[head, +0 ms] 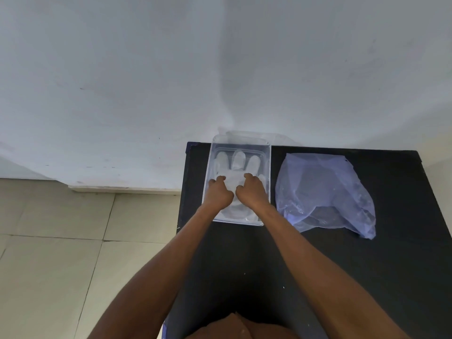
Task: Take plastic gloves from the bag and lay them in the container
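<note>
A clear plastic container stands at the far left of the black table. A see-through plastic glove lies flat inside it, fingers pointing away from me. My left hand and my right hand are both inside the container, fingers curled down and pressing on the glove's palm area. The bluish translucent plastic bag lies crumpled on the table to the right of the container, apart from both hands.
The table's back edge meets a white wall. The table's left edge drops to a tiled floor. The container's clear lid hangs back against the wall.
</note>
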